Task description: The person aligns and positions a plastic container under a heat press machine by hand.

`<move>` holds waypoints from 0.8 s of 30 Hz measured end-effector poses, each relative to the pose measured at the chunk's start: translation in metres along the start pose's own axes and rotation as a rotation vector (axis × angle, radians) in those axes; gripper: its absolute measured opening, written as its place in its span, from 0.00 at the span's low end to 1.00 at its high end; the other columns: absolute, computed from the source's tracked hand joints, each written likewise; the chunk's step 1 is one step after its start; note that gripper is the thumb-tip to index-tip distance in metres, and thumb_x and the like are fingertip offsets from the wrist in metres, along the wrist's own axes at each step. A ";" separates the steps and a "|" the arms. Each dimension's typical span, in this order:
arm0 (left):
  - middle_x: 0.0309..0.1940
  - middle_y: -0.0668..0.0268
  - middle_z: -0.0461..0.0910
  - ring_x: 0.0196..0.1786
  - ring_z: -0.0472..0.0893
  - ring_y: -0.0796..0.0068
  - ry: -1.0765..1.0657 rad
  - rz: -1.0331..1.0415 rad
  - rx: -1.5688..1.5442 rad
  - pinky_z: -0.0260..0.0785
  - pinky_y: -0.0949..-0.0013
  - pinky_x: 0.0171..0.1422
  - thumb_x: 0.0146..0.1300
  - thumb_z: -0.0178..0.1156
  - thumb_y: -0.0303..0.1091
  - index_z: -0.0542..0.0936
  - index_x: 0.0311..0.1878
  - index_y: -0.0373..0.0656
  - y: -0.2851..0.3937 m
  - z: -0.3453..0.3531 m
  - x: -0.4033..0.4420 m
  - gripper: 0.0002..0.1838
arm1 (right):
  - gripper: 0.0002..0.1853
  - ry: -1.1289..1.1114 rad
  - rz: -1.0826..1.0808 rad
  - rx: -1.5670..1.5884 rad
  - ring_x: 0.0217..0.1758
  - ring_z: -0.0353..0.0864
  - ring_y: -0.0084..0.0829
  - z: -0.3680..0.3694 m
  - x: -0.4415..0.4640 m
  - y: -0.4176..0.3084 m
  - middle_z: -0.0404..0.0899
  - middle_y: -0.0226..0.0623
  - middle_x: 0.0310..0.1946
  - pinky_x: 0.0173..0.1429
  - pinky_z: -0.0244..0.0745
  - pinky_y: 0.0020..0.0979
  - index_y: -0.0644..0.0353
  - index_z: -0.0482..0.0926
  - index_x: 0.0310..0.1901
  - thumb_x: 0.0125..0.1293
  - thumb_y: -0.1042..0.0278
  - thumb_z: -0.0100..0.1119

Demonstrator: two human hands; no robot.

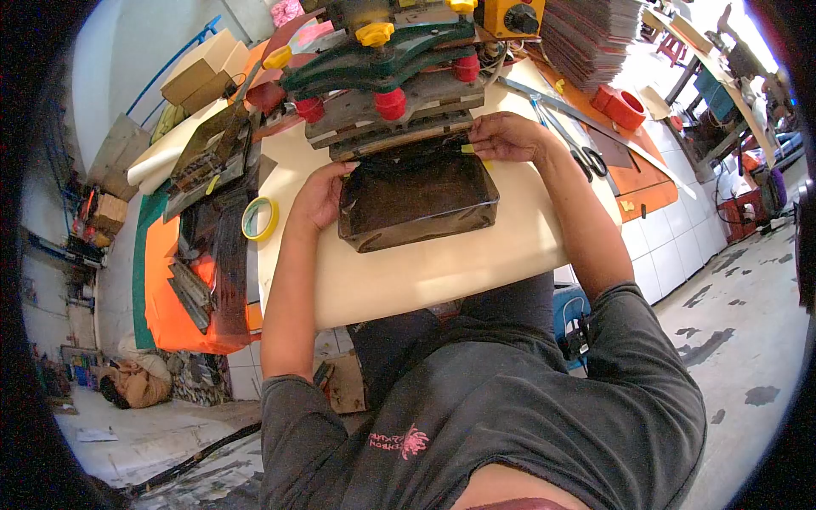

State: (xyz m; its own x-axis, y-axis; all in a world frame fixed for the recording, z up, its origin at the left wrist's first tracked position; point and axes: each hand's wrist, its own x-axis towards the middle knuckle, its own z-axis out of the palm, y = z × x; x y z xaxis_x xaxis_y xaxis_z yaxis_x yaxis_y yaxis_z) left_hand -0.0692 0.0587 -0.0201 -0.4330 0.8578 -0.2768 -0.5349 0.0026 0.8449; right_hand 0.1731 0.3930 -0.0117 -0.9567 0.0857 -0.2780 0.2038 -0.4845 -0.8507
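Note:
A dark brown, glossy open box (pixel 425 225), leather-like, lies on the cream work surface (pixel 399 289) with its back edge at the press. My left hand (pixel 319 197) is closed on the box's back left corner, its fingertips partly hidden. At the back right corner, my right hand (pixel 508 138) pinches the dark edge close to the press plates. The hot-stamping-like press (pixel 378 64), with a green frame, red knobs and yellow knobs, stands directly behind the box. A small yellow piece (pixel 467 149) shows beside my right fingers.
A yellow tape roll (pixel 259 219) lies left of my left forearm. Black-handled scissors (pixel 588 161) and a long metal ruler (pixel 595 127) are on the right. A red tape dispenser (pixel 619 107) sits farther back. Dark metal strips (pixel 191 293) rest on orange material at left. A person (pixel 136 382) is low at far left.

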 end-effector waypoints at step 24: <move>0.60 0.55 0.87 0.60 0.86 0.65 -0.071 0.072 0.053 0.78 0.61 0.71 0.74 0.64 0.30 0.78 0.66 0.29 -0.001 0.018 -0.009 0.22 | 0.10 -0.214 -0.017 0.127 0.35 0.85 0.25 -0.019 0.024 0.021 0.88 0.34 0.41 0.37 0.84 0.27 0.64 0.81 0.53 0.72 0.77 0.60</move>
State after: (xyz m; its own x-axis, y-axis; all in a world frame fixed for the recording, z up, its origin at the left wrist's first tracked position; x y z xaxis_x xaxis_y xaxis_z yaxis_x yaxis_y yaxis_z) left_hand -0.0521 0.0606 -0.0100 -0.4157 0.8909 -0.1831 -0.4642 -0.0347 0.8851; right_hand 0.1584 0.4011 -0.0441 -0.9848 -0.0851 -0.1517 0.1725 -0.5913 -0.7878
